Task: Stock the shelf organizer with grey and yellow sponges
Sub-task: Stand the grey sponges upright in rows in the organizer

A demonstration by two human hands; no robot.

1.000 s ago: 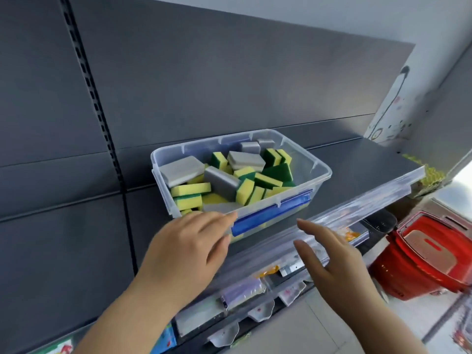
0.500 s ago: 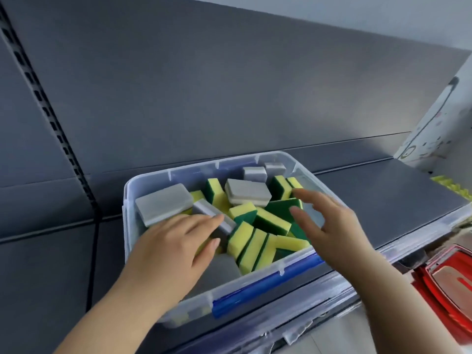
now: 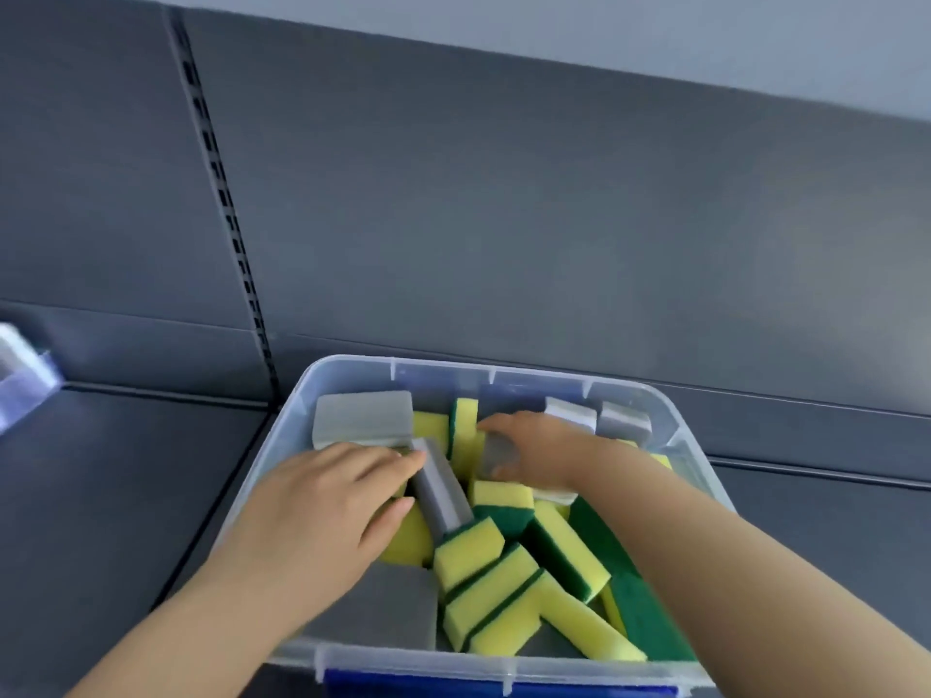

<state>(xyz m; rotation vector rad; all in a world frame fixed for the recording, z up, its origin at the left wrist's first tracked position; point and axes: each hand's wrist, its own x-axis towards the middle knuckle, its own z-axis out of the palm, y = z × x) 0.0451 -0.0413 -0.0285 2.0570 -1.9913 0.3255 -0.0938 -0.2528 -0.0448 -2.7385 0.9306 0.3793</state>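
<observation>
Grey shelving (image 3: 126, 471) backed by dark panels carries the clear bin (image 3: 302, 420), and both our hands are down inside it. Our left hand (image 3: 322, 506) grips the tilted grey sponge (image 3: 438, 491), fingers laid over its upper end and thumb pressed to its near side, so the sponge stands slanted just right of the knuckles, near the bin's middle. Our right hand (image 3: 544, 450) is curled over a second grey sponge (image 3: 499, 458) toward the bin's back, the fingers bent round its far edge; only its shaded near face shows beneath the palm. Between and in front of the two hands the yellow and green sponges (image 3: 504, 581) lie jumbled across the bin's front right. A flat grey sponge (image 3: 388, 612) sits in the bin's front left corner under our left wrist, a larger grey sponge (image 3: 362, 420) rests in the back left corner, and two small grey sponges (image 3: 624, 420) stand against the back right wall. A blue latch (image 3: 504, 690) shows on the bin's front rim. Left of the bin runs a slotted upright (image 3: 226, 209).
</observation>
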